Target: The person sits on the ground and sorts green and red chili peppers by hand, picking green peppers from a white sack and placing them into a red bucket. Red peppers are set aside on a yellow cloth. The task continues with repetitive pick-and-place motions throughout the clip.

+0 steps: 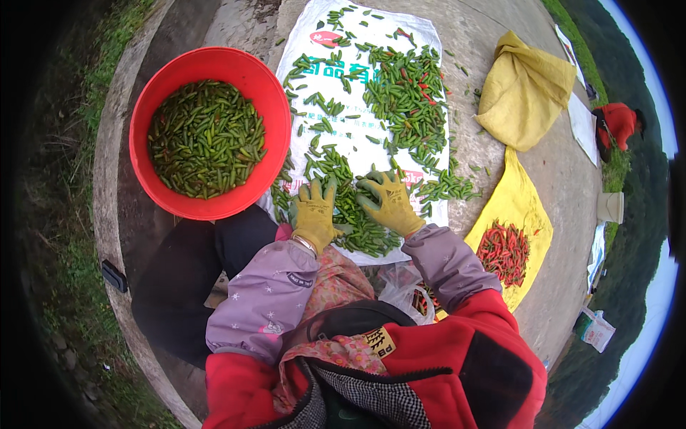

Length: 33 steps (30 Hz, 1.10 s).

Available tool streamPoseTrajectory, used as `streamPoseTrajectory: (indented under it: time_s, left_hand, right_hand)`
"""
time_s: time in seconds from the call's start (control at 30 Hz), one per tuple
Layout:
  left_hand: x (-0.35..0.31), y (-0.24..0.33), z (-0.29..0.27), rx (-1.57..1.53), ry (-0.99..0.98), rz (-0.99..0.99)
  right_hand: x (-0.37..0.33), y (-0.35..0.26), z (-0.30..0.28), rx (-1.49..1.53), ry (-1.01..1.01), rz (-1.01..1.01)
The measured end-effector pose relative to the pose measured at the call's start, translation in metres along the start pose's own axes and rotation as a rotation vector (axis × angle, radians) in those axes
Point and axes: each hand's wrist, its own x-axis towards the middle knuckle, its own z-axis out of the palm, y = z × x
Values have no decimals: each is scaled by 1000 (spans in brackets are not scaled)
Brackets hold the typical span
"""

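Observation:
Green chili peppers (407, 100), with a few red ones among them, lie spread over a white printed sack (314, 43) on the ground before me. My left hand (314, 209), in a yellow and green work glove, rests at the left of the near pile, its fingers apart. Opposite it, my right hand (391, 201) in a matching glove touches the pile from the right, fingers spread. Between the two hands runs a heap of green chilies (350, 207). Neither hand visibly grips a pepper; the palms' undersides are hidden.
A red tub (279, 107) of green chilies stands at the left. To the right lie a yellow cloth (525, 196) bearing red chilies (504, 250) and a folded yellow sack (525, 93). Farther right are a pale bucket (611, 207) and a person in red (618, 125).

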Motion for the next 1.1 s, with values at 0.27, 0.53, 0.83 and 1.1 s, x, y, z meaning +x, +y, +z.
streamPoseTrajectory:
  time_s: [0.27,0.53,0.83,1.1]
  left_hand:
    - [-14,37,21,1,-202,-77]
    - [16,69,66,-699,46,-13]
    - [19,37,17,-1001,163,61]
    - [-20,-89,-127,-647,723,-94]
  right_hand:
    - [-31,31,-15,-108,134,360]
    - [-37,4,38,116,114,472]
    - [10,-45,7,1384,276,727]
    - [163,-178,5,1490,9,108]
